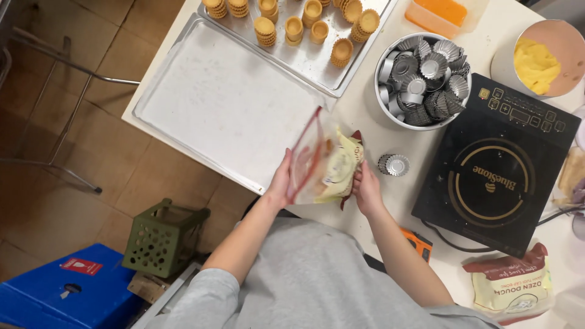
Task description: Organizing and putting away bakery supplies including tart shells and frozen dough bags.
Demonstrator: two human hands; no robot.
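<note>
Both hands grip a clear plastic bag (314,161) with a yellow and dark red packet (342,167) inside, held just above the worktop (365,122) edge. Left hand (281,180) is closed on the bag's left side near its red zip strip; right hand (367,186) is closed on the packet end. Just right of them sits a small stack of metal tart moulds (394,164), with a bowl (382,91) of more moulds beyond. An empty baking tray (225,103) lies to the left, a black hob (496,167) to the right.

Clear red-edged bag (317,161), silver moulds (426,73), black cooker (496,170), green crate (161,237)
</note>
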